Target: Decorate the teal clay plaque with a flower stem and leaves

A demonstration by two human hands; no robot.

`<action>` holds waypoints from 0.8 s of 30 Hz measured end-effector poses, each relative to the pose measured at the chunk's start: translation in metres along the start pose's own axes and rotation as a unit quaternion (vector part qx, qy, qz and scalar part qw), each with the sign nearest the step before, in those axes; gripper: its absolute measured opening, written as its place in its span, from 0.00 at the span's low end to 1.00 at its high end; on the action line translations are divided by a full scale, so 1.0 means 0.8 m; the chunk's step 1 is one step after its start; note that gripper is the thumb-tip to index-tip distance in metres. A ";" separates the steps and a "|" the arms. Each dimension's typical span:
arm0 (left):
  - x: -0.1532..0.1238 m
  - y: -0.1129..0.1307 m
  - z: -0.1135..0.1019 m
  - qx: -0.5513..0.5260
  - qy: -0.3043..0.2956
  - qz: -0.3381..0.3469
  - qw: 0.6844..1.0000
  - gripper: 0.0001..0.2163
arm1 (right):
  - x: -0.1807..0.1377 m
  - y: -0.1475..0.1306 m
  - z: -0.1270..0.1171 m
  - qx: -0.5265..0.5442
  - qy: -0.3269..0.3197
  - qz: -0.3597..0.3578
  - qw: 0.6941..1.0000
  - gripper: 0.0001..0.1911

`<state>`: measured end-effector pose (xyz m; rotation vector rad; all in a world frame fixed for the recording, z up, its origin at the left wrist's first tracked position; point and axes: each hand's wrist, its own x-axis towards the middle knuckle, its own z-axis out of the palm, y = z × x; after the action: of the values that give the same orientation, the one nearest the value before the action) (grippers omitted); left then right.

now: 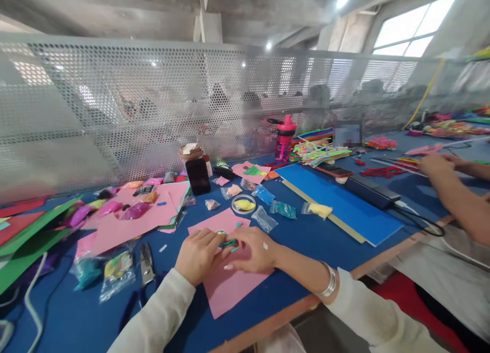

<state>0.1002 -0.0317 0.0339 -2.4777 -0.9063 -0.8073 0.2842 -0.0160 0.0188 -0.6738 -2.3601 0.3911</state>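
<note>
My left hand [199, 255] and my right hand [250, 250] meet over a pink paper sheet [229, 286] on the blue table. Both pinch a small strip of teal clay [228, 244] between the fingertips. My right wrist wears a silver bangle [329, 281]. A round bit of yellow and blue clay [222, 233] lies on the sheet just beyond my fingers.
A clear dish of yellow clay [244, 204], small bags of clay [264, 218], scissors [146, 263], a dark cup [196, 170] and a pink bottle [284, 137] stand around. Pink and green sheets [126, 222] lie left. Another person's arm [455, 189] reaches in at right, by a blue board [340, 202].
</note>
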 end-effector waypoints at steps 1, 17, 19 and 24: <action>-0.001 0.000 0.001 -0.004 -0.007 0.000 1.000 0.12 | 0.000 0.000 0.002 -0.001 -0.001 0.002 1.000 0.18; -0.011 -0.005 -0.011 -0.017 -0.023 -0.020 0.999 0.15 | -0.001 0.000 0.001 0.055 -0.014 0.008 0.998 0.12; -0.012 -0.009 -0.014 -0.022 -0.025 -0.018 0.999 0.13 | -0.001 0.000 0.000 0.074 -0.004 0.028 0.997 0.12; -0.015 -0.014 -0.018 -0.032 -0.008 -0.011 0.999 0.07 | 0.003 -0.006 0.000 0.150 0.009 0.073 0.986 0.12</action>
<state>0.0798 -0.0364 0.0391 -2.5366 -0.9288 -0.8357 0.2808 -0.0188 0.0220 -0.7023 -2.1787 0.7832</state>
